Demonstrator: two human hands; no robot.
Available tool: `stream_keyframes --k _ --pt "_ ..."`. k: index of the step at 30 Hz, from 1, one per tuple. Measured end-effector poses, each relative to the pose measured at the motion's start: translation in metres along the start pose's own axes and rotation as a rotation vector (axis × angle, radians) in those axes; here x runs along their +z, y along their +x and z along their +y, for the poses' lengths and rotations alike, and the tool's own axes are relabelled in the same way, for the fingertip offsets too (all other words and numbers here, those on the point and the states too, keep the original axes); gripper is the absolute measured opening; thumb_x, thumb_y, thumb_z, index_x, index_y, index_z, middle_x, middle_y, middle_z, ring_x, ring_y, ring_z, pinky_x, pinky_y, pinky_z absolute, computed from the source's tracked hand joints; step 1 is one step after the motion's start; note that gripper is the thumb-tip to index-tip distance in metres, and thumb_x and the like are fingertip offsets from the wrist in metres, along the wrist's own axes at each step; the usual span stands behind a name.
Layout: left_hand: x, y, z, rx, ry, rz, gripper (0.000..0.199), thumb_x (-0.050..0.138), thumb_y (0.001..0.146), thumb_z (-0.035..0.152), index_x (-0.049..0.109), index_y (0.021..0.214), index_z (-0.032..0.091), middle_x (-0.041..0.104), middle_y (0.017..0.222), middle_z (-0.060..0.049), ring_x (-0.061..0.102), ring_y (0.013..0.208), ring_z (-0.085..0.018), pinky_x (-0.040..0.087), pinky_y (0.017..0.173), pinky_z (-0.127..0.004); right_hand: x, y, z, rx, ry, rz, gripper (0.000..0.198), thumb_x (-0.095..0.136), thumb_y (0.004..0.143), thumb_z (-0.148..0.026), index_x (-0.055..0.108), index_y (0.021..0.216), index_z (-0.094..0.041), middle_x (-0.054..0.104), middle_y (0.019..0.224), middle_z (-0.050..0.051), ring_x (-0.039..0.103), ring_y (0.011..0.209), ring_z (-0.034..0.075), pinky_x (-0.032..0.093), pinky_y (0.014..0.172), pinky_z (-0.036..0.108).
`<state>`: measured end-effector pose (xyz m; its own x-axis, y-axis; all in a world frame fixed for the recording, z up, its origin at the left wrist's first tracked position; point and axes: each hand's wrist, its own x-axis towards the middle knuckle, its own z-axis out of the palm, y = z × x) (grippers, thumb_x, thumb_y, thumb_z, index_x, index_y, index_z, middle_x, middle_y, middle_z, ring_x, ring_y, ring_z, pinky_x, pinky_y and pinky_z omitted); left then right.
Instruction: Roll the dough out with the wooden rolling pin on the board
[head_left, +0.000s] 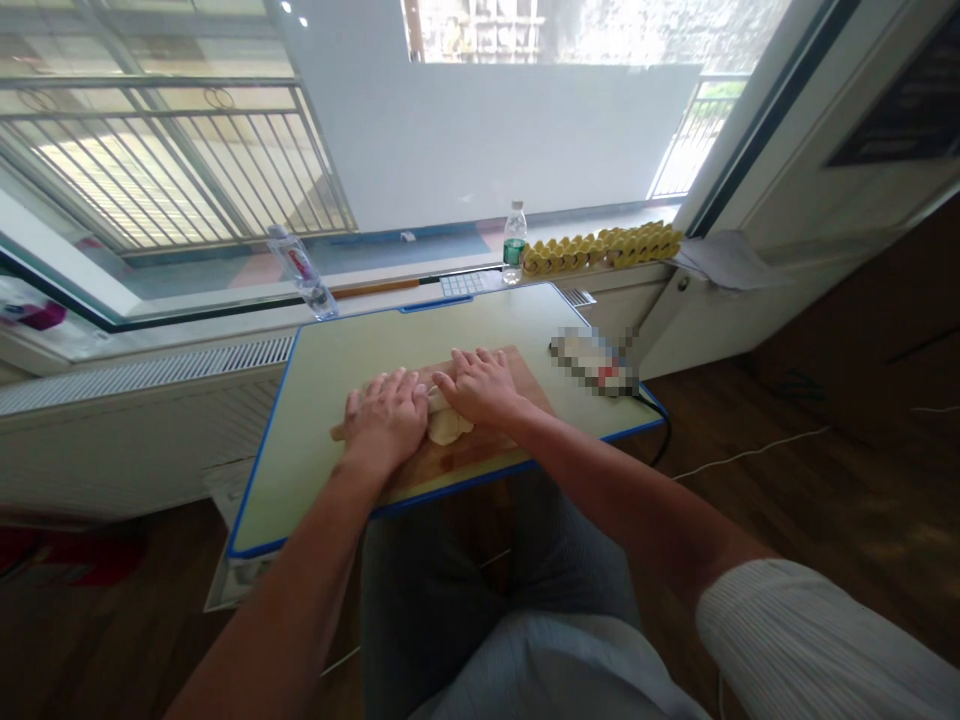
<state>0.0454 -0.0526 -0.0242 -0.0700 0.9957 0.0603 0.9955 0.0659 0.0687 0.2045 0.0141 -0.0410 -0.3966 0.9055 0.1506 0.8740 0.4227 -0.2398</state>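
Observation:
Both palms press down on a wooden rolling pin (436, 399) that lies across a cutting board (534, 385). My left hand (386, 412) rests over the pin's left part, fingers stretched forward. One bare end of the pin pokes out past that hand. Toward the pin's right side, my right hand (484, 383) lies flat on it with the thumb spread toward the left hand. Pale dough (448, 427) shows between the hands on the near side of the pin; the rest of it is hidden beneath the pin and hands.
The board sits on a small blue-edged table (319, 365). A blurred-out object (596, 362) with a black cord lies at its right. Along the windowsill stand a tilted bottle (301, 270), an upright bottle (514, 245) and yellow egg trays (604, 248). A radiator (142, 400) is left.

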Motion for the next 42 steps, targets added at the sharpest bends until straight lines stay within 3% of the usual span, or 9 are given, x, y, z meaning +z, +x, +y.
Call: stream_keyframes --k 4,7,12,16,18,24,29,35,42 --pt "0.001 -0.027 0.007 0.033 0.011 0.076 0.066 0.018 0.107 0.046 0.048 0.159 0.019 0.047 0.167 -0.012 0.041 0.155 -0.033 0.032 0.125 -0.061 -0.004 -0.027 -0.001 -0.014 -0.005 0.036 0.071 0.025 0.110 -0.056 0.043 0.161 -0.011 0.048 0.165 0.018 0.035 0.154 0.038 0.023 0.126 0.065" --pt "0.005 -0.037 0.008 0.061 0.011 0.101 0.064 0.020 0.108 0.045 0.047 0.160 0.019 0.050 0.164 -0.013 0.043 0.154 -0.031 0.033 0.124 -0.057 -0.014 -0.031 -0.002 -0.019 0.006 -0.034 0.066 0.027 0.110 -0.058 0.048 0.159 -0.019 0.044 0.168 0.015 0.031 0.157 0.038 0.021 0.126 0.068" --pt "0.005 -0.033 0.007 0.157 -0.044 0.022 0.063 0.018 0.109 0.046 0.048 0.158 0.021 0.049 0.166 -0.010 0.040 0.156 -0.028 0.033 0.126 -0.052 -0.028 0.006 -0.007 0.044 0.011 -0.125 0.064 0.028 0.108 -0.060 0.053 0.155 -0.025 0.051 0.162 0.016 0.036 0.155 0.038 0.022 0.123 0.072" --pt "-0.003 -0.024 0.002 0.219 -0.020 0.022 0.061 0.020 0.109 0.047 0.047 0.159 0.026 0.043 0.170 -0.005 0.037 0.158 -0.028 0.027 0.129 -0.055 -0.021 0.027 -0.006 0.040 0.030 -0.165 0.062 0.030 0.108 -0.060 0.055 0.153 -0.025 0.053 0.160 0.015 0.041 0.153 0.036 0.025 0.122 0.071" --pt "-0.005 -0.016 -0.003 0.197 -0.019 0.010 0.062 0.019 0.109 0.051 0.045 0.161 0.028 0.043 0.170 -0.004 0.037 0.157 -0.028 0.025 0.130 -0.056 -0.015 0.026 -0.002 0.028 0.026 -0.173 0.060 0.029 0.108 -0.059 0.055 0.152 -0.028 0.054 0.160 0.014 0.042 0.151 0.035 0.028 0.122 0.069" --pt "-0.003 0.027 -0.017 -0.075 -0.098 -0.165 0.072 0.018 0.104 0.060 0.048 0.159 0.025 0.039 0.172 -0.010 0.038 0.156 -0.035 0.029 0.126 -0.065 -0.006 0.026 0.008 0.000 0.014 -0.184 0.058 0.028 0.108 -0.058 0.056 0.150 -0.032 0.053 0.162 0.011 0.044 0.149 0.036 0.031 0.119 0.069" --pt "-0.005 0.048 -0.015 -0.135 -0.086 -0.213 0.069 0.020 0.102 0.060 0.049 0.158 0.032 0.037 0.173 -0.008 0.037 0.156 -0.038 0.025 0.123 -0.074 -0.004 0.035 0.009 0.028 0.038 -0.176 0.061 0.026 0.108 -0.057 0.056 0.150 -0.026 0.052 0.162 0.014 0.045 0.148 0.039 0.029 0.118 0.074" --pt "-0.002 0.032 -0.012 -0.084 -0.072 -0.182 0.070 0.016 0.103 0.055 0.041 0.163 0.030 0.032 0.175 -0.009 0.031 0.159 -0.035 0.019 0.125 -0.075 -0.003 0.020 0.008 0.003 0.000 -0.118 0.060 0.028 0.108 -0.056 0.052 0.155 -0.028 0.052 0.162 0.011 0.042 0.150 0.038 0.029 0.120 0.070" --pt "-0.005 0.001 0.000 -0.084 -0.057 -0.121 0.069 0.014 0.103 0.050 0.042 0.163 0.029 0.036 0.174 -0.008 0.033 0.159 -0.034 0.019 0.127 -0.072 -0.003 -0.003 0.004 0.018 0.009 -0.053 0.067 0.032 0.107 -0.055 0.042 0.163 -0.018 0.047 0.166 0.014 0.035 0.155 0.041 0.021 0.125 0.070"
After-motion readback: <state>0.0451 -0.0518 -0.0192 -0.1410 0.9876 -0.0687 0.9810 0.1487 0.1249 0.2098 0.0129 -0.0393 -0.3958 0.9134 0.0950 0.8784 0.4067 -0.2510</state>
